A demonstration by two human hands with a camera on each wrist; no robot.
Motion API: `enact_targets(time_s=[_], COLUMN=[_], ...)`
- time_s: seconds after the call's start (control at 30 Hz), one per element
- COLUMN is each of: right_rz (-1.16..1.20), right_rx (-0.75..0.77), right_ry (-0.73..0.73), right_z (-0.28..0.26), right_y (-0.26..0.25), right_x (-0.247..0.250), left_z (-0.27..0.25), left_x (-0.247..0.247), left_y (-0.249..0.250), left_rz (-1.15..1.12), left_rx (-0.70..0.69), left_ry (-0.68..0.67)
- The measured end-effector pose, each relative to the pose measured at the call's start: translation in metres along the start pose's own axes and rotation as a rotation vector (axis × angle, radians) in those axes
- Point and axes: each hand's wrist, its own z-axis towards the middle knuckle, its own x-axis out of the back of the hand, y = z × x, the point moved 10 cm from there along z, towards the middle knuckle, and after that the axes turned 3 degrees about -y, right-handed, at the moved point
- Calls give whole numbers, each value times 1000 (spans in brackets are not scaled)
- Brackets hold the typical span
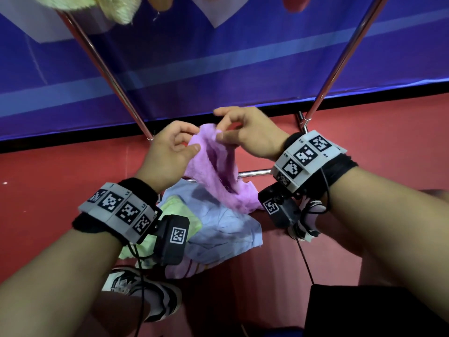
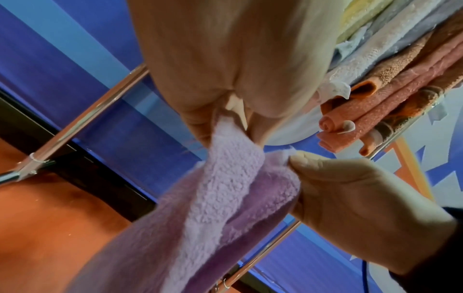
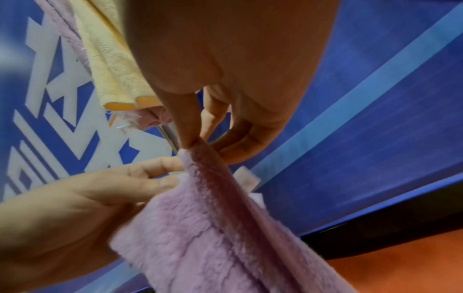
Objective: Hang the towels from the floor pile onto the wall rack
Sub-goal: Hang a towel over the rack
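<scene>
A lilac towel [image 1: 213, 171] hangs between my two hands, above the floor pile. My left hand [image 1: 194, 139] pinches its top edge on the left, and my right hand [image 1: 220, 131] pinches the edge close beside it. In the left wrist view the left hand [image 2: 225, 128] nips the fluffy towel [image 2: 225, 198] between thumb and fingers. The right wrist view shows the right hand [image 3: 194, 141] pinching a fold of the towel [image 3: 213, 237]. The floor pile holds a blue towel [image 1: 223, 227], a green one [image 1: 179, 210] and a striped one [image 1: 184, 268].
Two chrome rack legs [image 1: 107, 76] [image 1: 347, 57] rise in front of a blue banner, with a low crossbar [image 1: 255, 172] behind the towel. Several towels [image 2: 400, 79] hang on the rack above, including a yellow towel [image 1: 116, 8]. My shoes [image 1: 145, 288] stand beside the pile on the red floor.
</scene>
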Motion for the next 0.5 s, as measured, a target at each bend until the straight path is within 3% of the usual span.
enact_targets(time_s=[0.13,0.27,0.5], right_rz=[-15,3,-62], right_rx=[35,61,3], right_ry=[-113,-223,-148], right_z=[-5,-8,-7], right_y=[-8,-11,-2], right_x=[-19,-29,-21], left_z=[1,-1,-3], left_x=[0,-8,-6], left_y=[0,1,2], left_rz=[-59,-65,-64], left_rx=[32,65,79], left_ry=[11,-72,-44])
